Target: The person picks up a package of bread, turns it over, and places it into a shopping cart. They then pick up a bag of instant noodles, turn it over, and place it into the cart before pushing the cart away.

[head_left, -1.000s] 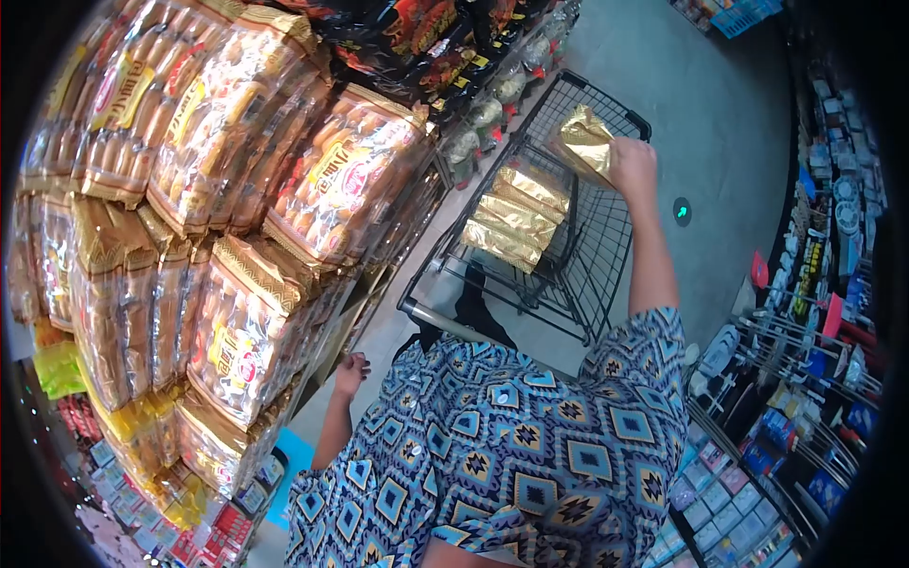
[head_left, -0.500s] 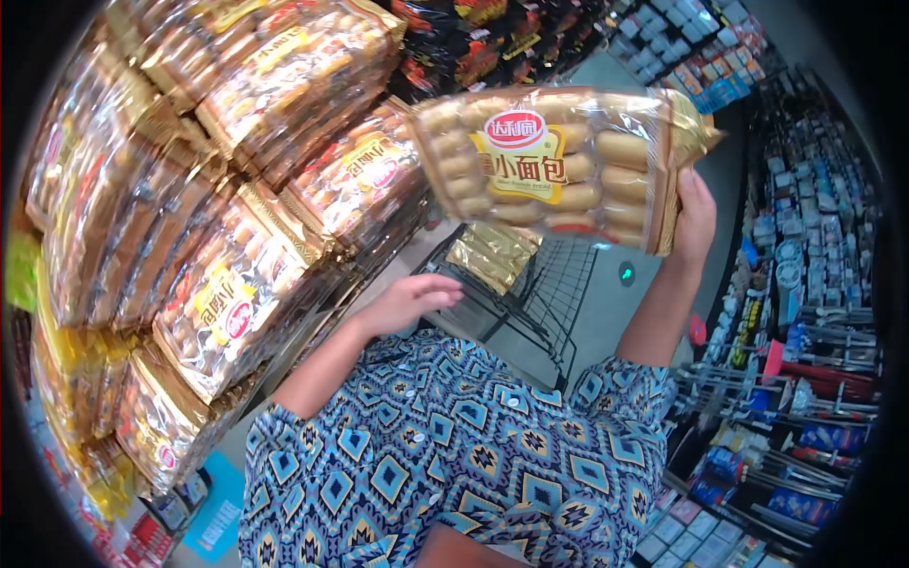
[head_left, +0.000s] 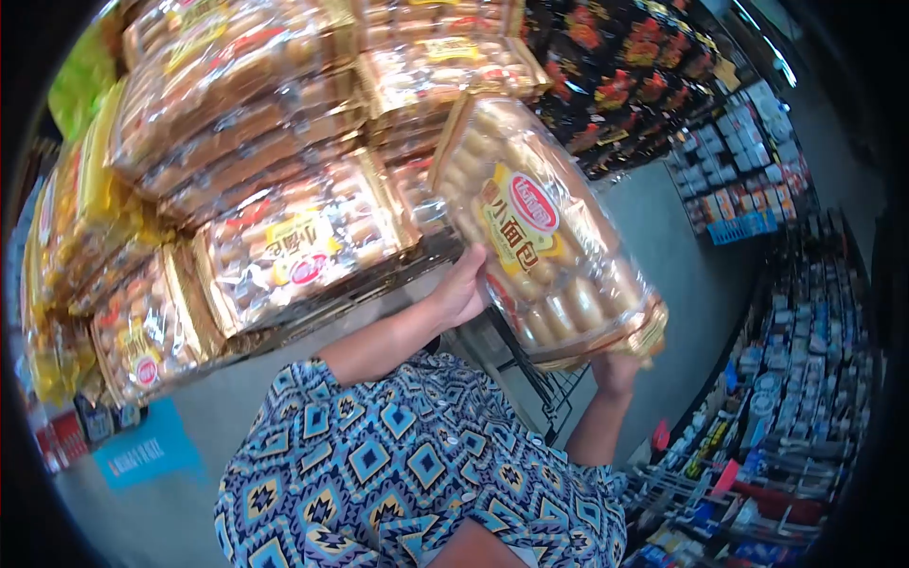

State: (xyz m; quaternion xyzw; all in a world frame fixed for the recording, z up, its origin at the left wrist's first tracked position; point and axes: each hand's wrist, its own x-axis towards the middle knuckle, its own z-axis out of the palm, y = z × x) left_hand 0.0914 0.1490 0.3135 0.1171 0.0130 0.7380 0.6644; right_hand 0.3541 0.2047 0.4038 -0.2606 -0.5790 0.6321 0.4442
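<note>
A clear and gold bag of small bread rolls (head_left: 559,237) is tilted in front of me, its printed face toward me. My right hand (head_left: 617,372) grips its lower end, with the fingers partly hidden under the gold wrapper. At the bag's left edge is my left hand (head_left: 462,289), closed on the side with its fingertips hidden behind the bag. Similar bags of bread rolls (head_left: 308,241) lie stacked on the display at the left.
Black bags with red prints (head_left: 606,85) are piled behind the held bag. Below it, a wire shopping cart (head_left: 559,393) is partly covered. Shelves of small goods (head_left: 805,350) line the right side. A blue sign (head_left: 151,445) is at lower left.
The bag has turned from level to steeply tilted and come closer to my body. My left hand has moved from beside it onto its edge. My view has shifted, showing the display more level.
</note>
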